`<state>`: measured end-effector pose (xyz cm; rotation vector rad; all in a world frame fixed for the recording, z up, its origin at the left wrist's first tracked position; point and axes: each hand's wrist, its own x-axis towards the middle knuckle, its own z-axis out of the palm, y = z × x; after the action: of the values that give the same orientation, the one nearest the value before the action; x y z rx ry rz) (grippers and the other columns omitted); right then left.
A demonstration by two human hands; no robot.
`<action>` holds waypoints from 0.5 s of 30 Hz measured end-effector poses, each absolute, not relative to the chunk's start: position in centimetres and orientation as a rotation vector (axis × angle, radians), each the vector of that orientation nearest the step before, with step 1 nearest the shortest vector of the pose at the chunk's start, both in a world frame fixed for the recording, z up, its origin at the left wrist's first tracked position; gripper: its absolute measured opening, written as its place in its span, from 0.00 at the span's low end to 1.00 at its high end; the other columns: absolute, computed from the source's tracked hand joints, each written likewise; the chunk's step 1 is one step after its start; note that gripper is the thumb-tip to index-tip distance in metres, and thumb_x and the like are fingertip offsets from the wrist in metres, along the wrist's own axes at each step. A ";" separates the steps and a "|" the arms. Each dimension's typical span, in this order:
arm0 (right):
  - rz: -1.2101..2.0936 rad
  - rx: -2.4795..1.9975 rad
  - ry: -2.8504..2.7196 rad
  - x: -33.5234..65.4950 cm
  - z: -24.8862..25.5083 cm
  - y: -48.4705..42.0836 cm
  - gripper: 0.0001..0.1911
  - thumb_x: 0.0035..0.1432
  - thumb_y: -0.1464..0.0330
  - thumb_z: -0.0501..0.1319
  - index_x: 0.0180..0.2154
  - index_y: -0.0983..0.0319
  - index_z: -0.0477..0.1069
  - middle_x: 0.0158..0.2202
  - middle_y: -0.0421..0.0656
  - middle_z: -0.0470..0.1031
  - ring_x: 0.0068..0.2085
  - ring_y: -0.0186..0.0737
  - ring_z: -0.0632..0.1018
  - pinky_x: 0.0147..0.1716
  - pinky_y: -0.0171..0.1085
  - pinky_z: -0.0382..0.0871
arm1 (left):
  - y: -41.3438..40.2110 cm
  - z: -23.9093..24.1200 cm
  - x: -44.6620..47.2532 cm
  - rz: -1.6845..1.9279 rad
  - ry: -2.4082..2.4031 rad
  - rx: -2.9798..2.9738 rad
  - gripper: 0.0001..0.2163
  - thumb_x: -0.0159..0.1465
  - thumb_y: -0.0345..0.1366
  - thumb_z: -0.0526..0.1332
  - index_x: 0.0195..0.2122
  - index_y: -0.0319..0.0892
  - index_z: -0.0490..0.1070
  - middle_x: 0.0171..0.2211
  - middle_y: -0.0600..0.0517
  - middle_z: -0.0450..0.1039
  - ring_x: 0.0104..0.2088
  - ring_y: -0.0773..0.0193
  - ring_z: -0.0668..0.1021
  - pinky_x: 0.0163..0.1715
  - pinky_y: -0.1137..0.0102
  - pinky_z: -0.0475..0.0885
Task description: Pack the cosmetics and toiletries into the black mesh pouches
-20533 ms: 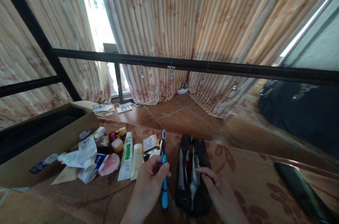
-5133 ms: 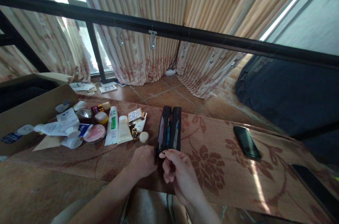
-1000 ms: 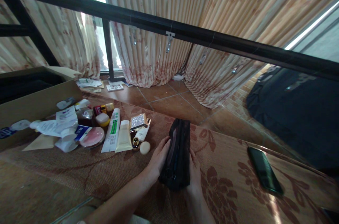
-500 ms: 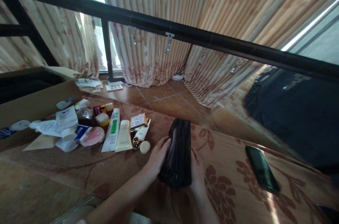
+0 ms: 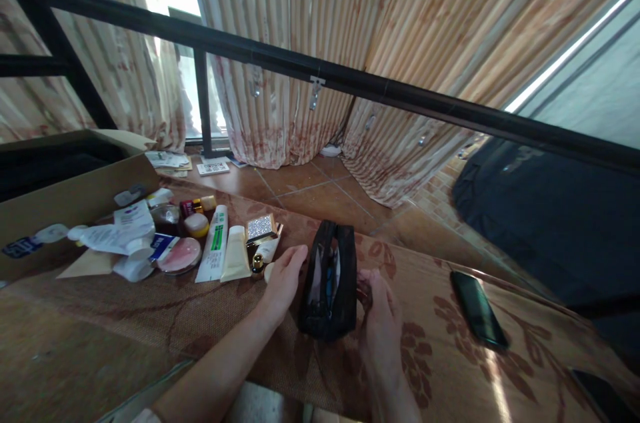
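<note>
A black zippered pouch [image 5: 346, 303] stands on the patterned cloth with its top parted, and some pale and blue contents show in the gap. Just left of it, my left hand [image 5: 284, 279] is open, thumb and fingers apart, holding nothing. My right hand [image 5: 383, 309] is at the pouch's right side, its fingers loosely bent and tips close to the fabric; whether they touch is unclear. Near my left hand are a small gold-capped bottle [image 5: 257, 265], a cream tube [image 5: 236, 256], a white-and-green tube [image 5: 214, 249] and a glittery compact [image 5: 261, 228].
Several cosmetics, including a pink round case [image 5: 181, 255], lie beside a cardboard box [image 5: 115, 186] on the left. To the right rests a dark phone [image 5: 477, 309]; another dark flat object [image 5: 600, 396] sits lower right. A black rail [image 5: 280, 59] crosses before the curtains.
Both hands have loosened from the pouch's sides and moved slightly apart. The pouch now stands with its opening spread wider, so its contents show. The view has shifted a little.
</note>
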<state>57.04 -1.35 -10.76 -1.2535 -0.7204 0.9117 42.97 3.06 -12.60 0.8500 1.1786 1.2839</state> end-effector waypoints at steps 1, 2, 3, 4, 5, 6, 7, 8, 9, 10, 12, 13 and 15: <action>0.880 -1.252 -0.733 57.1 -10.8 -1.5 0.18 0.54 0.53 0.62 0.28 0.62 0.73 0.28 0.40 0.77 0.32 0.38 0.76 0.36 0.36 0.69 | 3.0 -12.3 42.8 1.310 1.195 0.853 0.18 0.56 0.53 0.59 0.32 0.41 0.73 0.31 0.52 0.75 0.35 0.60 0.75 0.37 0.68 0.68; 0.854 -1.258 -0.747 57.1 -10.7 -1.7 0.18 0.53 0.54 0.63 0.26 0.62 0.72 0.26 0.39 0.75 0.30 0.36 0.75 0.34 0.34 0.68 | 3.0 -12.0 42.7 1.334 1.203 0.862 0.18 0.56 0.53 0.59 0.30 0.41 0.72 0.29 0.53 0.73 0.34 0.61 0.74 0.35 0.70 0.67; 0.837 -1.274 -0.766 57.1 -10.7 -1.8 0.18 0.53 0.54 0.64 0.25 0.62 0.71 0.25 0.38 0.74 0.29 0.35 0.74 0.32 0.33 0.67 | 2.9 -11.7 42.5 1.348 1.197 0.888 0.18 0.57 0.54 0.59 0.28 0.41 0.71 0.28 0.54 0.72 0.32 0.63 0.73 0.34 0.71 0.67; 0.826 -1.295 -0.789 57.1 -10.6 -1.9 0.18 0.52 0.54 0.64 0.24 0.62 0.70 0.23 0.38 0.72 0.27 0.34 0.72 0.30 0.32 0.66 | 2.9 -11.5 42.4 1.350 1.181 0.925 0.19 0.57 0.54 0.58 0.26 0.41 0.70 0.27 0.54 0.70 0.30 0.64 0.71 0.32 0.72 0.66; 0.827 -1.316 -0.817 57.1 -10.6 -2.0 0.18 0.52 0.54 0.64 0.23 0.62 0.69 0.22 0.38 0.71 0.26 0.33 0.71 0.28 0.31 0.65 | 2.8 -11.4 42.3 1.341 1.158 0.968 0.19 0.57 0.54 0.58 0.25 0.41 0.69 0.25 0.55 0.68 0.29 0.65 0.70 0.31 0.72 0.65; 0.834 -1.334 -0.838 57.1 -10.6 -2.0 0.19 0.51 0.54 0.65 0.23 0.62 0.68 0.21 0.37 0.70 0.25 0.32 0.70 0.26 0.31 0.64 | 2.8 -11.2 42.1 1.325 1.135 1.010 0.20 0.57 0.54 0.58 0.23 0.41 0.68 0.24 0.55 0.67 0.28 0.66 0.69 0.29 0.73 0.64; 0.846 -1.343 -0.852 57.1 -10.6 -2.1 0.20 0.50 0.53 0.65 0.22 0.62 0.68 0.20 0.37 0.69 0.24 0.31 0.68 0.23 0.30 0.62 | 2.7 -11.2 42.0 1.305 1.110 1.050 0.20 0.57 0.54 0.58 0.22 0.41 0.67 0.22 0.55 0.65 0.26 0.67 0.68 0.28 0.73 0.63; 0.858 -1.343 -0.857 57.0 -10.6 -2.0 0.21 0.49 0.53 0.66 0.20 0.62 0.66 0.19 0.36 0.67 0.22 0.30 0.66 0.22 0.30 0.60 | 2.6 -11.1 42.0 1.281 1.085 1.087 0.20 0.57 0.54 0.59 0.21 0.41 0.66 0.21 0.56 0.63 0.25 0.68 0.66 0.27 0.74 0.62; 0.871 -1.339 -0.854 57.0 -10.7 -2.0 0.22 0.47 0.52 0.67 0.19 0.62 0.65 0.18 0.35 0.65 0.21 0.29 0.64 0.21 0.30 0.58 | 2.5 -11.1 41.9 1.255 1.063 1.117 0.21 0.58 0.53 0.59 0.19 0.41 0.65 0.19 0.57 0.61 0.24 0.69 0.65 0.26 0.74 0.61; 0.884 -1.337 -0.846 57.1 -10.8 -1.9 0.23 0.46 0.52 0.68 0.19 0.62 0.64 0.17 0.34 0.64 0.21 0.28 0.63 0.20 0.29 0.57 | 2.4 -11.1 41.9 1.229 1.046 1.143 0.21 0.57 0.53 0.60 0.18 0.41 0.63 0.18 0.57 0.59 0.22 0.70 0.63 0.24 0.74 0.59; 0.901 -1.346 -0.822 57.1 -11.1 -1.6 0.24 0.44 0.51 0.69 0.17 0.62 0.62 0.16 0.33 0.61 0.19 0.28 0.61 0.19 0.29 0.55 | 2.2 -11.1 42.0 1.171 1.022 1.191 0.22 0.57 0.52 0.61 0.17 0.40 0.61 0.17 0.59 0.57 0.20 0.72 0.60 0.22 0.75 0.55; 0.907 -1.354 -0.812 57.2 -11.2 -1.5 0.25 0.43 0.51 0.69 0.17 0.62 0.62 0.16 0.33 0.61 0.19 0.28 0.61 0.18 0.29 0.54 | 2.2 -11.1 42.1 1.147 1.018 1.205 0.22 0.57 0.51 0.62 0.17 0.40 0.60 0.16 0.59 0.57 0.20 0.72 0.60 0.21 0.75 0.54; 0.923 -1.375 -0.803 57.3 -11.6 -1.3 0.25 0.43 0.51 0.69 0.17 0.62 0.62 0.15 0.33 0.61 0.19 0.27 0.60 0.18 0.29 0.54 | 2.2 -11.1 42.2 1.121 1.030 1.224 0.21 0.56 0.50 0.62 0.16 0.40 0.61 0.16 0.59 0.58 0.19 0.72 0.60 0.20 0.75 0.54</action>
<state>57.35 -1.32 -11.59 -1.3746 -0.8026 0.9229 42.24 2.17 -11.13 1.2236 1.0295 1.1215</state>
